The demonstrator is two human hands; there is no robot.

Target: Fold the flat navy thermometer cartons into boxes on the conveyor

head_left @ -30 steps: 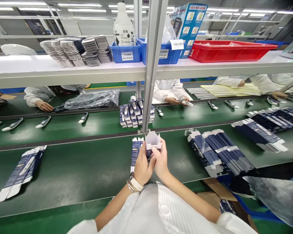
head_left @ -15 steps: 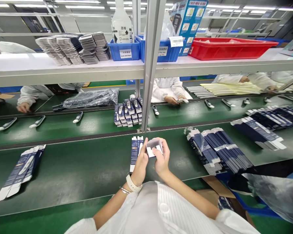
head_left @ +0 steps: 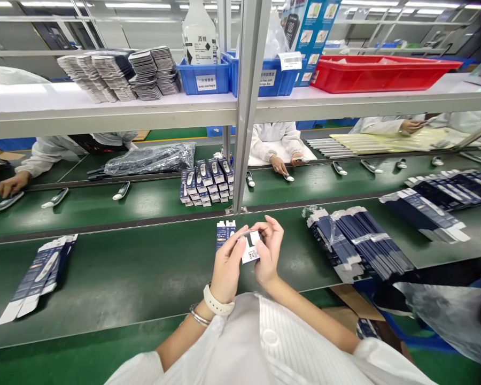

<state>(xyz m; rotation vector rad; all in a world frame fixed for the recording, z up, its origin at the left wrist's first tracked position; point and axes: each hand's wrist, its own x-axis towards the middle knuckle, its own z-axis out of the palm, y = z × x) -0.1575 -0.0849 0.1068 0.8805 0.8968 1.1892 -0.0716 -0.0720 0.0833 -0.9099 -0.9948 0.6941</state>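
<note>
Between my two hands is a small carton, held end-on toward me, with a white end flap and a printed square code. My left hand grips its left side, thumb on the near end. On the right side my right hand holds it too, thumb pressed at the flap and fingers curled behind. The carton's far part is hidden by my hands. Just behind my left hand a flattened blue-and-white carton lies on the green bench.
Flat cartons lie at left, and bundled carton stacks at right. Beyond, white-and-grey handheld devices line a green conveyor beside stacked filled-out cartons. A metal post and shelf stand ahead; co-workers' hands are across.
The carton's open end now shows a white flap with a code folded over it. Across the conveyor, a co-worker's hand at left has moved onto a device, and the devices have shifted slightly left.
</note>
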